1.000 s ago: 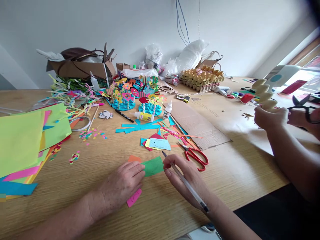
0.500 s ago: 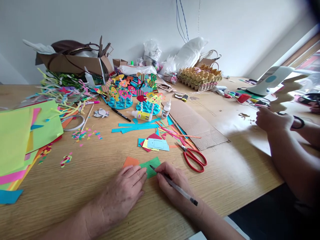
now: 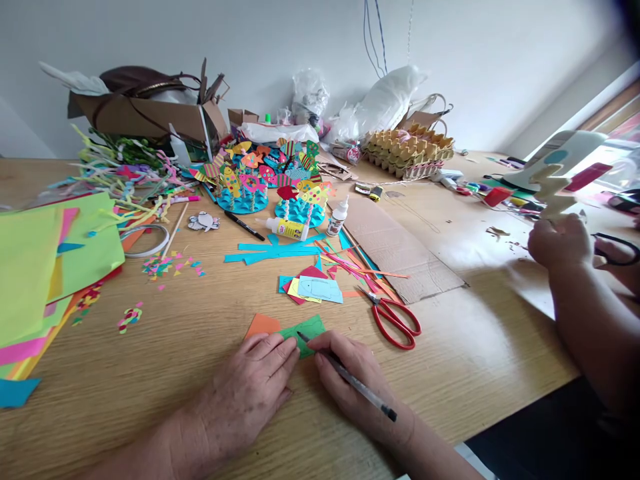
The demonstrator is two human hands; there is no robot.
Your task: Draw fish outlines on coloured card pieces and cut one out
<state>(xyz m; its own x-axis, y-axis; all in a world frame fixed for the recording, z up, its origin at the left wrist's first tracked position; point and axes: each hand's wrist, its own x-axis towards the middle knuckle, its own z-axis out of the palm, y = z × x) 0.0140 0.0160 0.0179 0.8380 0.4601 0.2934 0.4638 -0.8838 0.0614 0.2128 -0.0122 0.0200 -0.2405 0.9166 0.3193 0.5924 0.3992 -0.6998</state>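
Between the fingers of my right hand (image 3: 350, 373) is a pen (image 3: 363, 388), its tip on a piece of green paper (image 3: 314, 328). My left hand (image 3: 255, 373) lies flat, fingers stretched out, pressing on the left part of the green paper and on an orange piece (image 3: 262, 325) beside it. Faint drawn lines show on the green paper; my fingers cover part of it. Just beyond lies a small stack of coloured papers with a light blue piece (image 3: 320, 289) on top, bearing a drawn fish outline. Red-handled scissors (image 3: 395, 320) rest to the right of it.
Paper fish on blue bases (image 3: 247, 200) stand behind glue bottles (image 3: 338, 217). A cardboard sheet (image 3: 400, 247) lies right of centre, coloured sheets (image 3: 30, 267) at left. Egg cartons (image 3: 407, 153) are stacked at the back. At right, a co-worker's hand (image 3: 560, 243) holds a carton piece, the other black-handled scissors.
My pen tip has shifted slightly on the green paper, while my left hand stays put. The co-worker's hands and scissors have moved apart, and a red strip shows near the carton piece. The view has turned slightly.
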